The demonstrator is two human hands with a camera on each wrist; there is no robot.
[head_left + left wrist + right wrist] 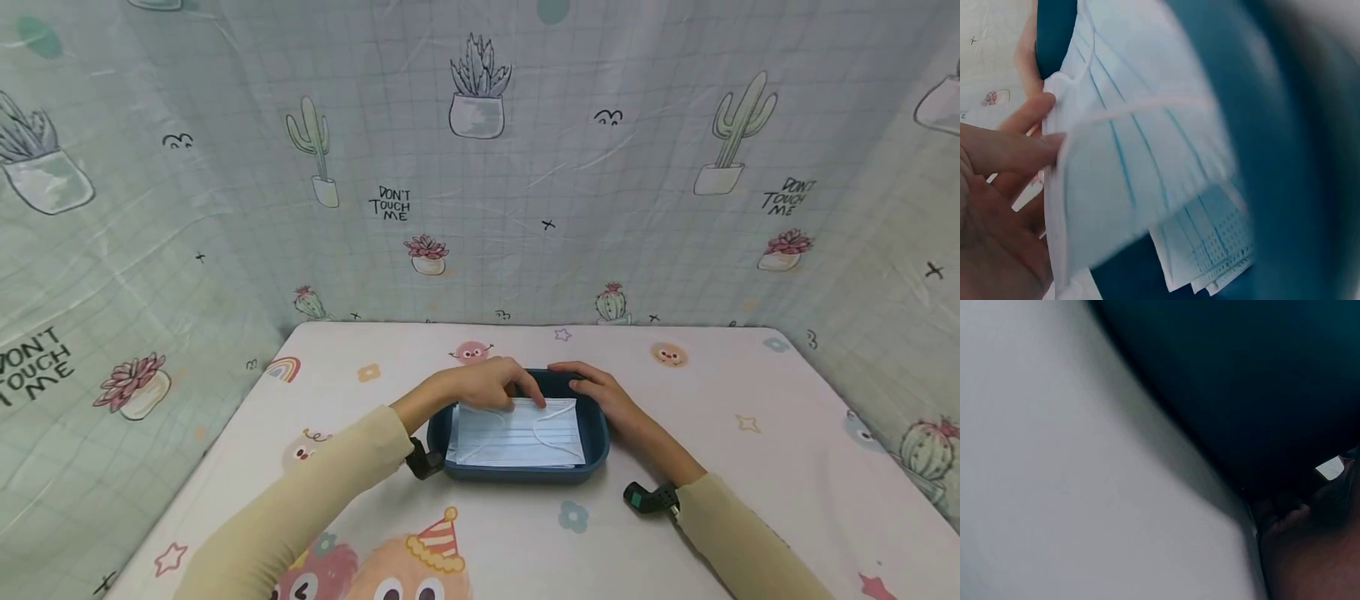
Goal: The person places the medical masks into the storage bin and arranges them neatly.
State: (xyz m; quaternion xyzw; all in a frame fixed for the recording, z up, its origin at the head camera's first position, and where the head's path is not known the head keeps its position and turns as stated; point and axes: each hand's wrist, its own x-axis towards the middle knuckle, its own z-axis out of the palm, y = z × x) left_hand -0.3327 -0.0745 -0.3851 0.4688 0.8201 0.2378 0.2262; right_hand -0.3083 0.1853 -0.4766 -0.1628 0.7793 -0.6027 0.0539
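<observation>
**Pale blue masks in a dark blue tray, both hands at the far rim**

Pale blue pleated paper face masks (pixel 517 435) lie stacked flat in a dark blue, round-cornered plastic tray (pixel 596 442), just below the centre of the head view. The tray stands on a bench covered by a white cartoon-printed cloth (pixel 750 467). The stack fills most of the tray floor, so only the rim and a strip of wall show around it.

The left hand (pixel 480 385) reaches over the tray's far left edge; its fingers (pixel 525 392) curl down onto the far edge of the top mask. The left wrist view shows the thumb and fingertips (pixel 1035 147) pinching that top mask (pixel 1129 181) and lifting it off the sheets below (pixel 1210 256), probably to separate one sheet.

The right hand (pixel 600 392) lies with relaxed, nearly straight fingers on the far right rim, apparently steadying the tray. In the right wrist view the tray wall (pixel 1241 394) is a dark blur; no grasp shows there.

The masks thus lie directly beneath and nearer the viewer than both hands, the top one touching the left.
</observation>
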